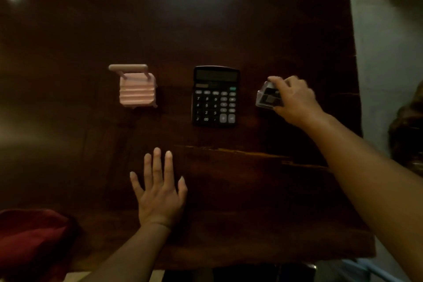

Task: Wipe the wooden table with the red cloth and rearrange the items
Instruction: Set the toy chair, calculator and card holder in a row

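The dark wooden table (229,30) fills the view. A small pink chair-shaped stand (136,89) sits left of centre. To its right, in the middle, a black calculator (215,96) lies flat. Right of the calculator, my right hand (295,101) grips a small clear box with dark contents (267,97), at table level. My left hand (160,192) rests flat on the wood near the front, fingers spread, holding nothing. The red cloth (32,238) lies bunched at the front left corner, apart from both hands.
The table's right edge (357,89) runs close past my right hand, with grey floor (389,52) beyond it. A long crack in the wood (251,153) crosses the front right part. The front edge lies just below my left forearm.
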Demonstrator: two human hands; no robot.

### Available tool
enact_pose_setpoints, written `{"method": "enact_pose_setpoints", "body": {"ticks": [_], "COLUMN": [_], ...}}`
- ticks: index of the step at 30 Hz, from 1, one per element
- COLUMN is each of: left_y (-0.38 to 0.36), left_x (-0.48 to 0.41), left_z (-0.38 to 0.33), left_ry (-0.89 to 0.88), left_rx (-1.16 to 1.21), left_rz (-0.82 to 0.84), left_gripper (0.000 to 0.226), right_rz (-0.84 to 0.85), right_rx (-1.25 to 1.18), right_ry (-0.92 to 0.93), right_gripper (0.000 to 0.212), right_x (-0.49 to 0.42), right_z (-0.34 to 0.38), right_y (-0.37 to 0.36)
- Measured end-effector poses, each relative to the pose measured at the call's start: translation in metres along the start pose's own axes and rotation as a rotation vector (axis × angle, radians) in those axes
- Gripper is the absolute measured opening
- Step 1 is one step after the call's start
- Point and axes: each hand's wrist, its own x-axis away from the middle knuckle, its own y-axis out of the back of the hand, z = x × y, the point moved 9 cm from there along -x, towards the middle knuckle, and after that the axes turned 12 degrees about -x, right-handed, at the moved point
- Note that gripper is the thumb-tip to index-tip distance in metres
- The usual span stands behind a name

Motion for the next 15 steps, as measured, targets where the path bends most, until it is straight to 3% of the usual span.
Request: {"method": "enact_pose_setpoints", "body": {"ticks": [3,5,11,13,15], "left_y": [-0.003,-0.001,0.012,0.031,0.055], "left_x": [0.001,0.002,0.001,0.000,-0.002], "left_z": [0.003,0.003,-0.001,0.005,0.008], "left_ry": [-0.005,-0.017,-0.055,-0.070,-0.061], "left_rx": [-0.003,-0.007,0.010,0.016,0.088], "left_rz": [-0.008,-0.030,0.135,0.278,0.450], "left_gripper": [0.070,0.069,0.067,0.067,0.051], "right_rz": [-0.261,-0.344,-0.124,-0.030,0.060], "right_rx": [-0.030,-0.087,-0.206,-0.227,-0.244], "right_ry": [0.004,-0.010,-0.008,-0.014,-0.044], "right_gripper": [0.084,0.078,0.068,0.066,0.059], "right_x": [0.035,0.073,0.199,0.236,0.254], "right_z": [0.010,0.025,0.080,0.090,0.091], "right_y": [0.011,0.006,-0.066,-0.079,-0.085]}}
